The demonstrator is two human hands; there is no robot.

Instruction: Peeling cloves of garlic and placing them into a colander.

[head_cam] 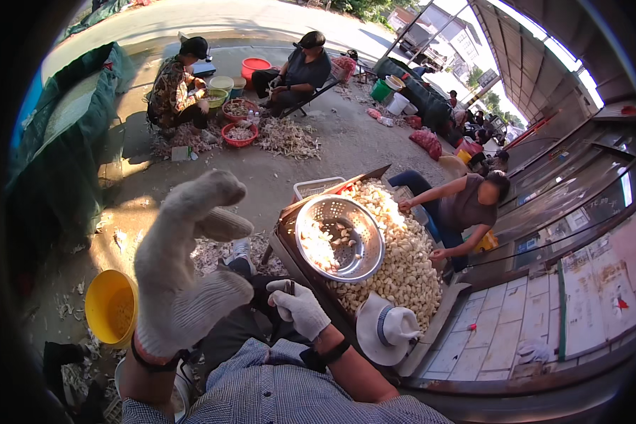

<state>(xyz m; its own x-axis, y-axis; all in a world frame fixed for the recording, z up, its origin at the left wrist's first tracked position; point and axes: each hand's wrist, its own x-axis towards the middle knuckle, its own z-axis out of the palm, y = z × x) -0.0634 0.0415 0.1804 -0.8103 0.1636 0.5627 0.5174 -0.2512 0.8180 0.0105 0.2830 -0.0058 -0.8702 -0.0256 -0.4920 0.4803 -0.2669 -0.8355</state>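
Observation:
My left hand (183, 265), in a pale knitted glove, is raised close to the camera with its fingers and thumb spread and nothing between them. Lower and to the right, my right hand (299, 310), also gloved, is closed around a small dark object (290, 288), perhaps a short handle; the rest of it is hidden. Beyond my right hand, a perforated metal colander (373, 241) holds garlic cloves, some in bright sunlight. It rests on a heap of peeled garlic cloves (403, 254) on a table. A white hat with a dark band (388, 329) lies at the near edge of the heap.
A co-worker (466, 206) reaches into the heap from the far right side. A yellow bucket (91, 307) stands at the left. Two people sit farther off among red baskets (239, 143) and garlic skins (286, 139). A white plastic crate (318, 185) is behind the colander.

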